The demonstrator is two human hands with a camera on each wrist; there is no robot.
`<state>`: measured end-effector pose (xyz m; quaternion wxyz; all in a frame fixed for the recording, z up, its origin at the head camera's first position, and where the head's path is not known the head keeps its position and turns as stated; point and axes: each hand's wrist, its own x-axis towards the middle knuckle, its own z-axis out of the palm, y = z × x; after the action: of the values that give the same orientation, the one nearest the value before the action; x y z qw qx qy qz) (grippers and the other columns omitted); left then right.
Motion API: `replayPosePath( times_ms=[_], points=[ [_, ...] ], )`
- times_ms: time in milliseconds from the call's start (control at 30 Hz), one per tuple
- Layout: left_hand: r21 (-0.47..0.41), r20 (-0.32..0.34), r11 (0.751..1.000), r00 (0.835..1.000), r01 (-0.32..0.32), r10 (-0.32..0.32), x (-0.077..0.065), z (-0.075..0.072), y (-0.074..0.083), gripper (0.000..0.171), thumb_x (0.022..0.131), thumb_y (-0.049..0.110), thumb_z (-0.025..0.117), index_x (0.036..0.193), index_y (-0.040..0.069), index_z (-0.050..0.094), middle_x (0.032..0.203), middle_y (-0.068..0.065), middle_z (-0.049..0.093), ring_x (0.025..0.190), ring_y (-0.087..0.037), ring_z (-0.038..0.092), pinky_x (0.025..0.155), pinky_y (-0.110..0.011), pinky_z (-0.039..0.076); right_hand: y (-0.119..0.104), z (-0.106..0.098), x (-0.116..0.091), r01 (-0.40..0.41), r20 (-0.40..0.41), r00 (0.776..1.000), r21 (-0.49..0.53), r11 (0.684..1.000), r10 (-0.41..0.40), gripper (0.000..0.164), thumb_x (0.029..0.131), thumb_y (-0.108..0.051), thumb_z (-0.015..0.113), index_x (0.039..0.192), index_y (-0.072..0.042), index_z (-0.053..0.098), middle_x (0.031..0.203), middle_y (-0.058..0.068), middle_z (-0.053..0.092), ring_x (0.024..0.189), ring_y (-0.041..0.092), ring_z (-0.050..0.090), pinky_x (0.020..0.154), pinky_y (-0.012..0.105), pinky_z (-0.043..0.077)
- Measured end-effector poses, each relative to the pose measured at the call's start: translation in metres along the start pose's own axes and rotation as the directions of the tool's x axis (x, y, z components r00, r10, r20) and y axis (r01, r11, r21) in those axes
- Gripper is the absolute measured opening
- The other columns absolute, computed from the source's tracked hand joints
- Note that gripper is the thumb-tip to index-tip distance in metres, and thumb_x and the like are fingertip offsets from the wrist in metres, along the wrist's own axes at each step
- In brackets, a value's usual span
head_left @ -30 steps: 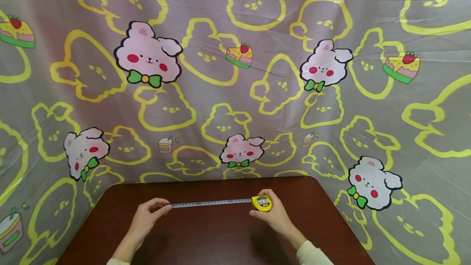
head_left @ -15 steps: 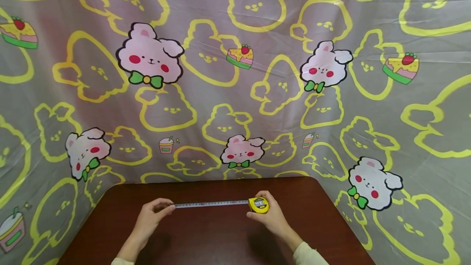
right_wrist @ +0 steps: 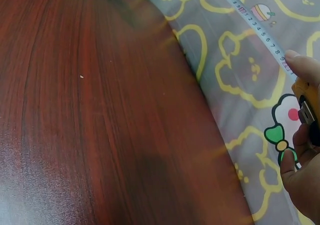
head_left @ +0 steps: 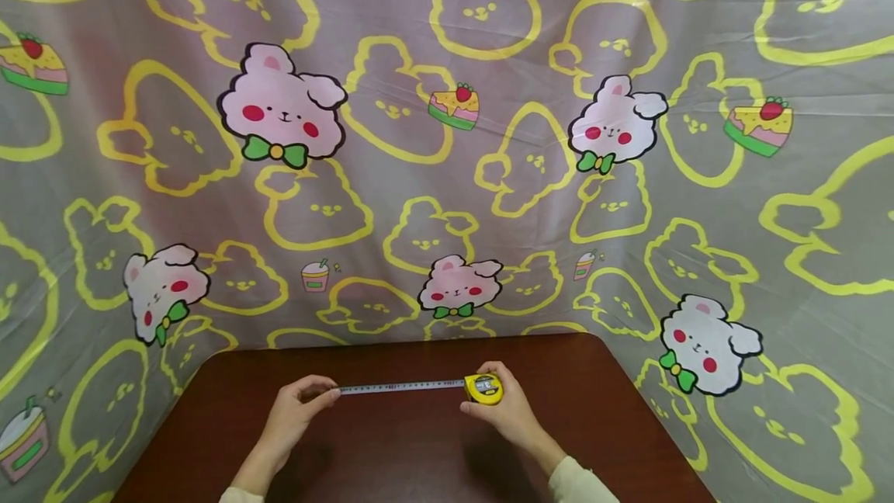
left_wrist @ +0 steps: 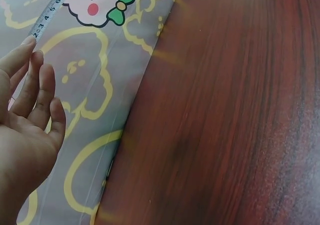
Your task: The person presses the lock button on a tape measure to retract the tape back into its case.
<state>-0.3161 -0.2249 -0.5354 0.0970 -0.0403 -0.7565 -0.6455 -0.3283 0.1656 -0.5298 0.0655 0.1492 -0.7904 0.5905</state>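
Note:
In the head view a yellow tape measure (head_left: 484, 389) is held up over the table by my right hand (head_left: 511, 415), its fingers and thumb round the case. A pale blade (head_left: 401, 388) with dark marks stretches level from the case to my left hand (head_left: 296, 412). There, thumb and fingertips pinch the blade's end. The left wrist view has the low numbers of the blade (left_wrist: 49, 15) just past the pinching thumb; the other fingers are bent loosely. At the right edge of the right wrist view, the thumb lies near the blade's exit from the case (right_wrist: 306, 97).
Beneath both hands is a dark reddish-brown table (head_left: 398, 449) with rounded far corners. A grey curtain (head_left: 391, 177) printed with yellow outlines and white cartoon heads stands behind the table and along both sides. Shadows of the hands fall on the tabletop.
Both hands have drawn closer together, the left moving right and the right moving left with the tape measure. The stretch of blade between them is shorter.

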Motion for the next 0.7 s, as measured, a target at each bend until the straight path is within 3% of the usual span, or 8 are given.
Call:
replayPosePath(
  times_ms=[367,700],
  points=[
    [-0.040,0.025,0.999,1.000,-0.007,0.008,-0.002,0.009,0.002,0.024,0.091,0.013,0.082,0.106,-0.003,0.073,0.093,-0.012,0.072,0.089,-0.029,0.069,0.079,-0.032,0.055,-0.001,0.009,0.000,-0.003,-0.011,1.000,-0.001,1.000,0.003,0.057,0.078,-0.006,0.091,0.123,-0.007,0.055,0.113,0.010,0.056,0.093,0.025,0.058,0.072,0.029,0.054],
    [-0.032,0.028,0.999,0.999,-0.037,0.038,0.002,0.019,0.001,0.019,0.091,0.014,0.082,0.102,0.001,0.074,0.092,-0.010,0.072,0.086,-0.025,0.069,0.077,-0.030,0.055,-0.023,0.013,-0.004,0.012,-0.004,1.000,0.038,0.999,-0.012,0.055,0.079,-0.003,0.089,0.121,-0.003,0.055,0.110,0.012,0.056,0.092,0.028,0.058,0.070,0.029,0.054]
  ],
)
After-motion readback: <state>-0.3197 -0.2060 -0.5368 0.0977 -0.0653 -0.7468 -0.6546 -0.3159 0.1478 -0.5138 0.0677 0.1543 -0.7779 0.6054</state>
